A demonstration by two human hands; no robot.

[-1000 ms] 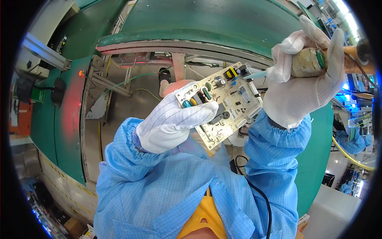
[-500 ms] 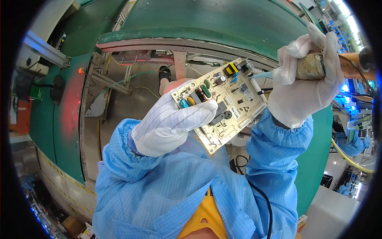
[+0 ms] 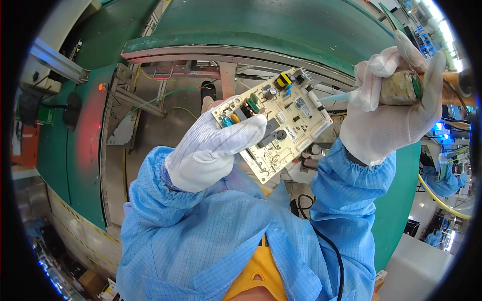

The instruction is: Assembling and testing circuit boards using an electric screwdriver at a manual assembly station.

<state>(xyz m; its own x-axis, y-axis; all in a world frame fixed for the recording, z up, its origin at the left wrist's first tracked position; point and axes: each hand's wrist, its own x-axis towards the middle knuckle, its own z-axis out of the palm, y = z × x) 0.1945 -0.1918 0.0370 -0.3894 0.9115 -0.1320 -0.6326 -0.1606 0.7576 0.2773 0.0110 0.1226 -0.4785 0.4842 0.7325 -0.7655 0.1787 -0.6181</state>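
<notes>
My gloved left hand point(image 3: 213, 150) is closed on a cream-coloured circuit board point(image 3: 290, 150), its thumb lying over the component side. The board is tilted, and coils, capacitors, dark blocks and a yellow transformer point(image 3: 283, 80) stand on it. At the right, my gloved right hand point(image 3: 381, 128) is closed around a worn, brownish-grey block with a green edge point(image 3: 399, 89). A slim pale-blue stick point(image 3: 335, 97) sticks out from this hand toward the board's right edge. Fingers hide where the stick begins, so I cannot tell whether it joins the block.
A green work surface point(image 3: 271, 25) with a metal-edged frame runs across the far side. Another green panel point(image 3: 85, 150) stands at the left. A brown cylindrical arm point(image 3: 454, 85) lies just behind my right hand. A yellow hose point(image 3: 442, 200) curves at the right.
The circuit board and my left hand have shifted slightly left and away from me. My right hand has moved a little to the right, and the block in it has turned, showing its green edge.
</notes>
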